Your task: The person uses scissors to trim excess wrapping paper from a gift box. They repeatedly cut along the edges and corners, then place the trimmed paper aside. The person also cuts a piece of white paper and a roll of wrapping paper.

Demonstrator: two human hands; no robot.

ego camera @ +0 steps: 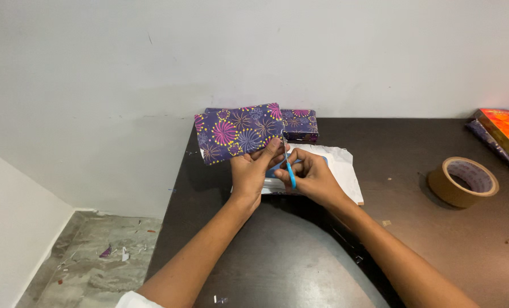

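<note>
Patterned paper point(237, 132) pinched between both hands point(283, 174).

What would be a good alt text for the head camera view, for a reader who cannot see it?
A person's left hand holds a purple sheet of firework-patterned wrapping paper while the right hand cuts it with blue-handled scissors above a dark table. A wrapped box lies behind; a roll of brown tape lies at the right.

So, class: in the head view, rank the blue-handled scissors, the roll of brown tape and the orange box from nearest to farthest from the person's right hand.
1. Blue-handled scissors: held in the right hand.
2. Roll of brown tape: on the dark table, off to the right.
3. Orange box: far right edge, beyond the tape.
</note>
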